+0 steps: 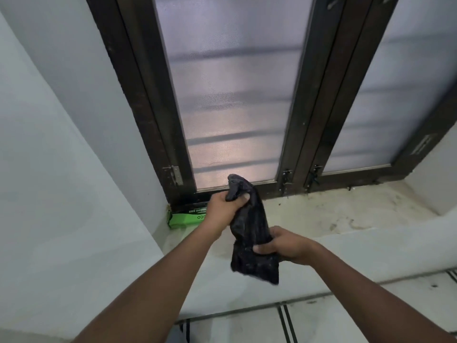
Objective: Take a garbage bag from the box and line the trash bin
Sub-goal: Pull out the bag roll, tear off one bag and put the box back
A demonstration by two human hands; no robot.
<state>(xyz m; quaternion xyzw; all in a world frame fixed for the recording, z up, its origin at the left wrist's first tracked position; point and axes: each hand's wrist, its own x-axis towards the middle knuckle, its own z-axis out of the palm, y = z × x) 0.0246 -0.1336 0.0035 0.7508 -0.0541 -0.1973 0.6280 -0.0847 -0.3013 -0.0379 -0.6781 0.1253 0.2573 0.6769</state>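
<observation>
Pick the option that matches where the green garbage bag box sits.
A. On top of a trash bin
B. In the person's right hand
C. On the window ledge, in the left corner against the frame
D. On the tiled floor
C: the green box lies on the window ledge in its left corner, behind the left hand, while both hands hold the black garbage bag.

Dim indoor shot, cool grey cast. Light comes only through the frosted window panes [232,95], brightest in a pale patch low on the middle pane. Dark window frame [138,95] loses detail. Soft shadows on the sill [346,211], no hard glare. Wide-angle bending at the edges, frame uprights splay outward. Garbage bag [249,226] slightly motion-blurred at its lower end, overall soft, compressed.
</observation>
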